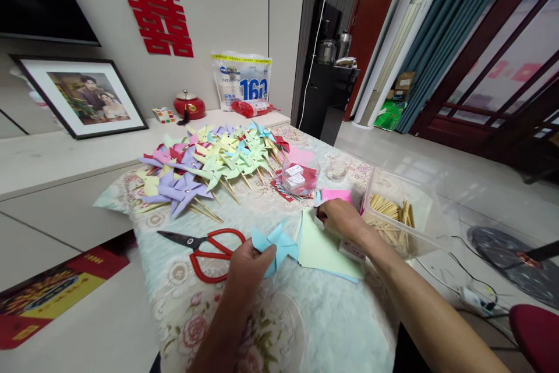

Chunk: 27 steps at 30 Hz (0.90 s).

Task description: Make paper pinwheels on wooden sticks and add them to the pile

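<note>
My left hand point(250, 261) pinches a light blue paper pinwheel point(279, 245), its blades folded in to the centre and no stick on it. My right hand point(336, 217) reaches across with curled fingers to a small white box point(319, 219); the fingertips are hidden there. Beneath it lies a stack of pale green paper squares point(325, 251), and another small white box point(351, 250) rests on the stack beside my right wrist. Red-handled scissors point(209, 248) lie left of my left hand. Finished pinwheels point(218, 157) on wooden sticks are heaped at the back left.
At the right edge of the flowered tablecloth point(275, 326), a clear plastic bin point(425, 210) holds wooden sticks point(388, 216). A round clear container point(301, 178) with small boxes stands on colored paper. Behind, a cabinet top bears a framed photo point(87, 96) and a red jar point(189, 106).
</note>
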Motion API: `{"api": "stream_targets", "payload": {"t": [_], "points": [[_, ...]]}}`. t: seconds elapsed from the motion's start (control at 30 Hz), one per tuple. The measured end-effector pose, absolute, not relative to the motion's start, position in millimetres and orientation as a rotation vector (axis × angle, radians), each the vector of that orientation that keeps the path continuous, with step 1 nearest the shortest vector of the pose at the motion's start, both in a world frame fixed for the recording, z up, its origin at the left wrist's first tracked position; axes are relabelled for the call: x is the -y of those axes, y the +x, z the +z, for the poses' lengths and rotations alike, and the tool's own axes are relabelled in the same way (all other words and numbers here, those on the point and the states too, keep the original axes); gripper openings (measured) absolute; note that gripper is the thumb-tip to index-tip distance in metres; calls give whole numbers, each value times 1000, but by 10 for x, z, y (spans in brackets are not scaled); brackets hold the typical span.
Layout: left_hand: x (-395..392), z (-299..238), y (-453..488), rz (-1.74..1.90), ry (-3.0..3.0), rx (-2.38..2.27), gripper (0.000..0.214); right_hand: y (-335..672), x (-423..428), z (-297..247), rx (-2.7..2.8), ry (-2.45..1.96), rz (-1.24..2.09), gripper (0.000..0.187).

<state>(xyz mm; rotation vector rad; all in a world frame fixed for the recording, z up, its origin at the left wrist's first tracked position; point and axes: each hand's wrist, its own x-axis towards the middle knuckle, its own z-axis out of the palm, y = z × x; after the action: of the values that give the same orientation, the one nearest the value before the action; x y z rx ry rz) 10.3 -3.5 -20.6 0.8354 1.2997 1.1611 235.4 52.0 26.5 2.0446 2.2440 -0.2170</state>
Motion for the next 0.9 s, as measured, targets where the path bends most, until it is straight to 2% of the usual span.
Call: {"api": "stream_targets", "payload": {"t": [0.47,0.8,0.9], "points": [[13,-248,107,1169,826,-1295,24,2398,-493,244,-2298,2065,-248,23],[8,-265,96,1147,841,-1311,24,2532,-309,330,-2444,2039,-317,33],[19,-236,98,1152,862,-1324,21,2558,-240,318,-2483,1995,-251,30]]}}
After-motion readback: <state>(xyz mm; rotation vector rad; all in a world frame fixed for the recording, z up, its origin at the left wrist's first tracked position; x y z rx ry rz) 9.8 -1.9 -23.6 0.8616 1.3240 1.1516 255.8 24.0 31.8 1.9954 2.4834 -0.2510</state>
